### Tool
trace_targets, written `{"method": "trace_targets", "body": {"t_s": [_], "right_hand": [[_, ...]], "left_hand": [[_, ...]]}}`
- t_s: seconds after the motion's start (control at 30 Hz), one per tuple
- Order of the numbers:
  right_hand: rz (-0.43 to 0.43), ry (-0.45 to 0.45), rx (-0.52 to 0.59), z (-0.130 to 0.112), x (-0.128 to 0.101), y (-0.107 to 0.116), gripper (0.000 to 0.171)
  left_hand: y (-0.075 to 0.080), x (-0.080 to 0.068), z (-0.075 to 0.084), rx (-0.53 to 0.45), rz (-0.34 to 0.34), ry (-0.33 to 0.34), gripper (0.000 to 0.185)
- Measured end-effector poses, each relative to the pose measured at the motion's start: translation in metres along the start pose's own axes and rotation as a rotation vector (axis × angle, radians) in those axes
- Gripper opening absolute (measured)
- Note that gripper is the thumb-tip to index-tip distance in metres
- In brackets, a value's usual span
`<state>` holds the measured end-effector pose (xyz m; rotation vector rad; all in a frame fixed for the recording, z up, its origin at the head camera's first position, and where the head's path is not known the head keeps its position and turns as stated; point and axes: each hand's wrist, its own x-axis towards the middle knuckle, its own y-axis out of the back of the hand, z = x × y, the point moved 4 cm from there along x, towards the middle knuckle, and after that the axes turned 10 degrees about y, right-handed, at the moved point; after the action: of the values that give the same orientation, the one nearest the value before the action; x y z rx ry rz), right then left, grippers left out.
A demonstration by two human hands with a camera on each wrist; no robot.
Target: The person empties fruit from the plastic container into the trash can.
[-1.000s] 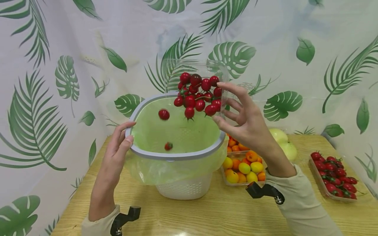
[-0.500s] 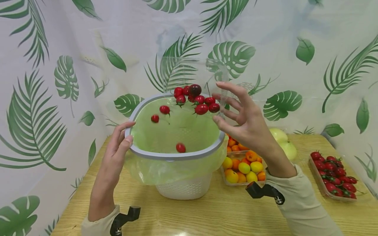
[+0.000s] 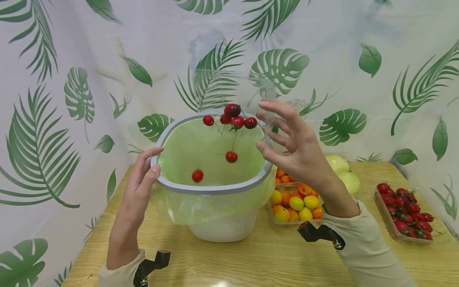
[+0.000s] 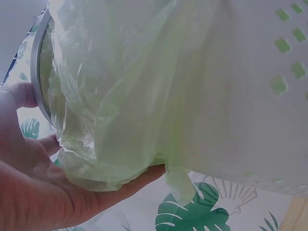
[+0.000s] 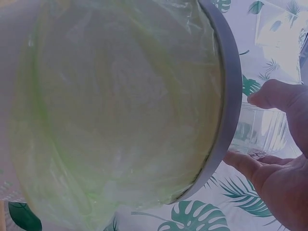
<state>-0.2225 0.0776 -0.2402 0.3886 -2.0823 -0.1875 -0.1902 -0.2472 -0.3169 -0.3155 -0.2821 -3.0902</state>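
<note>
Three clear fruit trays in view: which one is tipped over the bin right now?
The clear tray held in the right hand, tipping red tomatoes out. The other two rest flat on the table.

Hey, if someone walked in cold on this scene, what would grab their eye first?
Red cherry tomatoes tumbling from a tilted clear plastic box held by the right hand into a bin lined with a green bag, at the centre. The left hand grips the bin's grey rim. To the right, trays of orange and yellow fruit and more red tomatoes sit on the wooden table.
</note>
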Motion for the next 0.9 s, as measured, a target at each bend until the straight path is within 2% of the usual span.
{"method": "trace_targets", "body": {"t_s": [0.6,0.9], "right_hand": [[-0.029,0.044,-0.068,-0.0022,-0.0006,-0.0034,0.072],[-0.052,0.088,-0.157,-0.0050,0.0001,-0.0049,0.069]], "left_hand": [[0.0000,-0.0002,-0.0002,0.001,0.004,-0.004,0.040],[0.0000,-0.0002,0.0004,0.003,0.006,0.001,0.041]]}}
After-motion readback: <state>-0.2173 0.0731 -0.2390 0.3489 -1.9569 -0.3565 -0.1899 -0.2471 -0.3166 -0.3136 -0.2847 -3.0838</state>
